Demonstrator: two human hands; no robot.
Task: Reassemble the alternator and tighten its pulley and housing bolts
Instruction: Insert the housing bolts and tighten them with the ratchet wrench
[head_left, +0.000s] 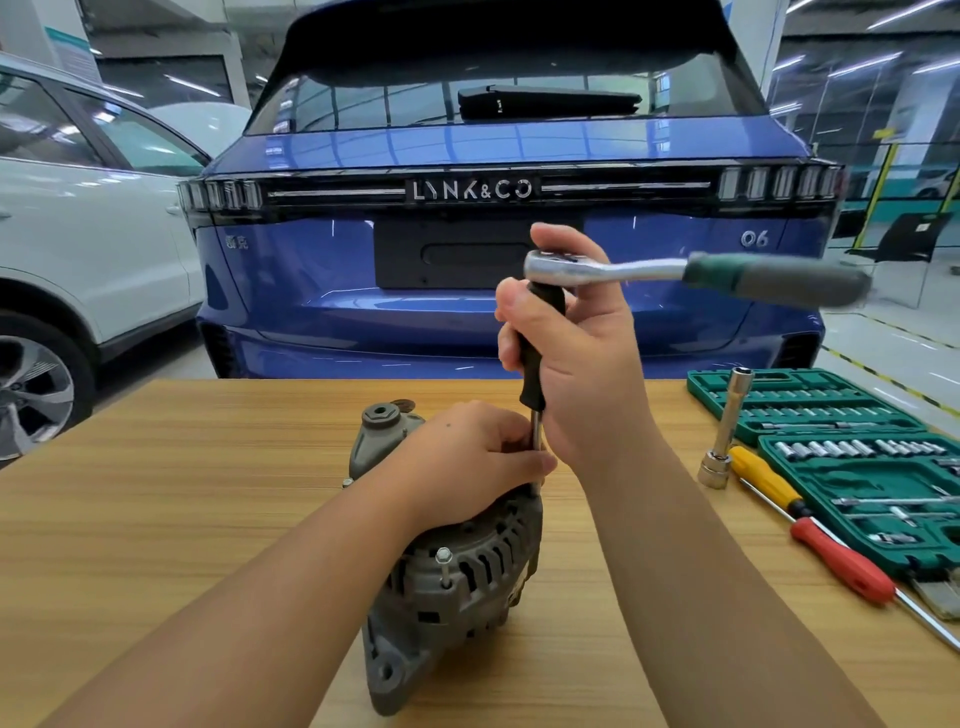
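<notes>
The grey alternator (457, 577) lies on the wooden table (182, 467), its pulley end (382, 415) pointing away from me. One housing bolt (443, 558) stands up from its casing. My left hand (467, 457) rests on the alternator and pinches the steel shaft of an upright black-handled driver (537, 364) near its tip. My right hand (576, 353) grips the driver's black handle. A ratchet wrench (691, 273) with a green and grey grip sits on top of the driver and sticks out to the right, blurred.
At the right lie an open green socket set case (831, 415), a long socket extension (727, 431) standing upright, a yellow screwdriver (763, 480) and a red screwdriver (841, 561). A blue car (467, 156) is parked just beyond the table, a white car (78, 234) at the left.
</notes>
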